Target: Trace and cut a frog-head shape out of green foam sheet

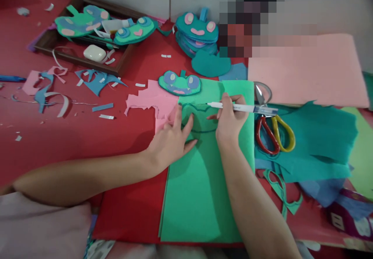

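A green felt sheet (201,196) lies in front of me with a dark rounded outline (204,131) drawn near its upper part. My left hand (170,138) rests on the sheet with fingers spread, its fingertips at the outline's left side. In my right hand (231,119) is a white marker pen (246,108), its tip pointing left at the outline's top edge. Just above sits a small green felt frog face (179,83) with purple eye patches. Pink felt scrap (145,100) lies left of it, partly under the left hand's side.
Scissors (271,136) with red and yellow handles lie right of the sheet on teal felt (323,142). Behind are stacked frog faces (196,29), a pink sheet (305,70) and a wooden frame (78,62) holding more felt pieces. Blue scraps (97,80) lie left. Another person is at the back.
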{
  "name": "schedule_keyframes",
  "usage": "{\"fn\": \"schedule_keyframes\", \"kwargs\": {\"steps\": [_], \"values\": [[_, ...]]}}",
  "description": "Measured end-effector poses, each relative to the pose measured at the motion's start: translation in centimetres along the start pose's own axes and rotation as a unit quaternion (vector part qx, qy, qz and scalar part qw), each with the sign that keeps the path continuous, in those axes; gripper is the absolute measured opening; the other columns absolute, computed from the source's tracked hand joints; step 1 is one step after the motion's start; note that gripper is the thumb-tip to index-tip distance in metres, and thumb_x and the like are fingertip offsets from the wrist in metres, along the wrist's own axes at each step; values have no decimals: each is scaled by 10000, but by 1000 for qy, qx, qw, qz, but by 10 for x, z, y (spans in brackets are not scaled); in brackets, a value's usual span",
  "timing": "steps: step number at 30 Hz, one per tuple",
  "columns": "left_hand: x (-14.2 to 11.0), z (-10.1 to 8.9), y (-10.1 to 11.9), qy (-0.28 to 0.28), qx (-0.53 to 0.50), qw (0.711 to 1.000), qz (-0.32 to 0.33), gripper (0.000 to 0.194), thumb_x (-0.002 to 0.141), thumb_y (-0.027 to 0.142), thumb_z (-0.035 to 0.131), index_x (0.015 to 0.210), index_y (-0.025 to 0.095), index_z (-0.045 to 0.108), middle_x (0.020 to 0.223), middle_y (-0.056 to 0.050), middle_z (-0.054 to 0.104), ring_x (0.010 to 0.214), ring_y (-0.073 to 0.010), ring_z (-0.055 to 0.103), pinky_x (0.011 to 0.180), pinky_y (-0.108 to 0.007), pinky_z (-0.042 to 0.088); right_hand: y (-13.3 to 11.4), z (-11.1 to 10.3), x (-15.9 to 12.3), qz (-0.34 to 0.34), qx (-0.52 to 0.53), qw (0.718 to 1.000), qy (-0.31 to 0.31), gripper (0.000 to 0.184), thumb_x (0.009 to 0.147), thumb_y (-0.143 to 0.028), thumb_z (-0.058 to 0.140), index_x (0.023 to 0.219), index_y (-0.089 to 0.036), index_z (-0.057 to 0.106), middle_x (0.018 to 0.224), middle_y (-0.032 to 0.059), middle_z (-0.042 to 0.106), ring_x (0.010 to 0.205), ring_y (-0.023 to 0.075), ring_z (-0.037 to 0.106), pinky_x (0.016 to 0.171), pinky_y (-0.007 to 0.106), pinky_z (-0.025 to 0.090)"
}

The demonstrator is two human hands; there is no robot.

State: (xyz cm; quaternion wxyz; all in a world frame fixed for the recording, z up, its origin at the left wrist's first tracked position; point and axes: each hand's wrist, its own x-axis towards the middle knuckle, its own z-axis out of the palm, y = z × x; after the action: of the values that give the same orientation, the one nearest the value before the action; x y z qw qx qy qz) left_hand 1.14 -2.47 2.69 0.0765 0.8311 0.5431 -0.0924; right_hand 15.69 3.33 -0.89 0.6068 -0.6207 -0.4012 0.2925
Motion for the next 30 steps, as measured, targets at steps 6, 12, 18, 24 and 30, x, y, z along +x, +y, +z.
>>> {"fn": "schedule_keyframes", "kwargs": {"steps": [6,12,18,24,30], "values": [[0,0,0,4,3,1000,11,641,887,536,248,1441,212,222,1492,-257,165,850,-317,644,585,-388,515,1,-4,4,-40,-30,998,26,299,831,-482,497,711,-220,413,545,-74,367,401,63,410,365,201,455],[15,-1,-15,48,-36,997,38,633,875,578,266,1379,200,339,1403,-224,342,894,-302,634,642,-385,510,-1,-5,7,-44,-39,998,39,284,830,-459,506,715,-208,439,578,-55,447,406,71,431,363,219,438],[57,4,-61,248,-211,945,3,314,899,302,374,1156,188,513,1128,-101,561,1074,-223,532,915,-361,431,-1,-3,8,-30,-26,999,29,260,813,-442,537,746,-198,478,603,-46,478,449,75,453,372,204,439],[85,17,-98,329,-216,905,-162,328,746,324,616,1034,183,547,1232,-130,501,1163,-293,460,990,-446,353,-4,-2,5,-28,-18,999,24,243,813,-416,536,727,-197,475,583,-53,452,424,71,431,342,195,420],[91,19,-109,324,-258,900,-135,177,726,335,636,775,202,529,1251,-114,503,1204,-283,434,1027,-464,312,-3,0,5,-30,-11,999,13,272,815,-446,526,723,-196,473,588,-49,478,417,68,428,347,197,418]]}}
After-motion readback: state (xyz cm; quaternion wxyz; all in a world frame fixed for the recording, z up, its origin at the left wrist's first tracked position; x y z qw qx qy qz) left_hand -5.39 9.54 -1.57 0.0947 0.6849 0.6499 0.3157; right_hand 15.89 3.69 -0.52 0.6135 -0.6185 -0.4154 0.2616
